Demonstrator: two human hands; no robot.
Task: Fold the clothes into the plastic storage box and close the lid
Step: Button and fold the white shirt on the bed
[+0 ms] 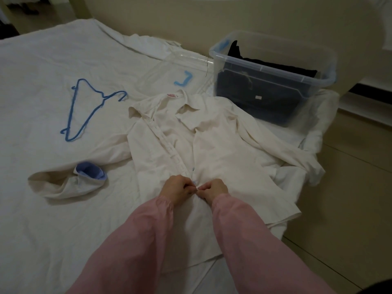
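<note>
On the bed's right edge, what's the shirt's state? —qa

White shirt (212, 149) lies flat, front up, collar toward the far edge, hem toward the near edge. Placket gapes at the top and closes lower down. 1 sleeve runs out left, its cuff (91, 169) turned back to show blue lining. The other sleeve drapes toward the right edge. —ops

Hands? —qa

Left hand (177, 188) and right hand (213, 188) meet at the lower placket. Fingers curled, each pinching shirt fabric, knuckles nearly touching. 1 blue button (193, 169) shows just above them. Can't tell what sits between the fingertips. Pink sleeves (137, 240) on both arms. —ops

Box? —qa

Plastic storage box (267, 68) sits at the bed's far right corner, just beyond the shirt's shoulder on that side, top open. Dark clothes (275, 66) lie inside. Clear lid (165, 68) lies flat on the bed just left of the box, beyond the collar, with 1 blue latch (182, 82) on it. —ops

Anything else on the bed? —qa

Blue hanger (103, 96) lies flat left of the collar, apart from the shirt. White sheet (46, 60) is wrinkled. Tiled floor (350, 198) runs along the right edge. —ops
</note>
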